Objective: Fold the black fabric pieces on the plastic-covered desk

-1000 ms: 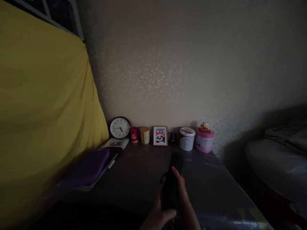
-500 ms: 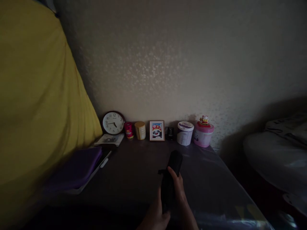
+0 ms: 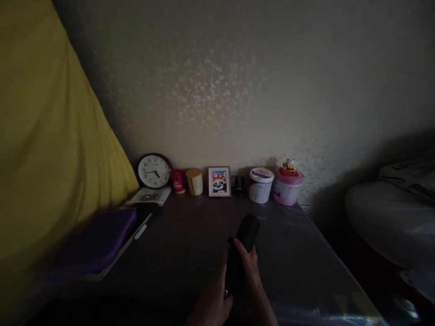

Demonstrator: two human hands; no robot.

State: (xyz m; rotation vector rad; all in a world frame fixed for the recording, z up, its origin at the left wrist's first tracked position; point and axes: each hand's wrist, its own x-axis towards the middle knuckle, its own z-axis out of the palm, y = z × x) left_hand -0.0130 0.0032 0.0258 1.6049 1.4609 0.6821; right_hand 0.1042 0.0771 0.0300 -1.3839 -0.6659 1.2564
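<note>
A dark, rolled-up folding umbrella [image 3: 248, 230] is held above the near part of the table, tilted with its far end up and to the right. My right hand [image 3: 250, 269] wraps round its middle from the right side, thumb laid across the top. Lower down, my left hand [image 3: 215, 296] closes on the near end, where a small shiny round spot shows by the thumb. A short dark tab sticks out on the umbrella's left side. Dim light hides most of the fingers underneath.
Along the wall on the table [image 3: 190, 235] stand a clock [image 3: 154, 170], a pink can [image 3: 177, 182], a yellow-lidded tub [image 3: 195, 182], a framed panda picture [image 3: 219, 182], a white tub [image 3: 261, 185] and a pink tub [image 3: 288, 188]. A purple case [image 3: 95, 244] lies left beside a yellow cloth [image 3: 50, 136].
The view has shifted slightly, so the table objects sit a little further left. Both hands still hold the umbrella, and the left hand has turned a little at its near end.
</note>
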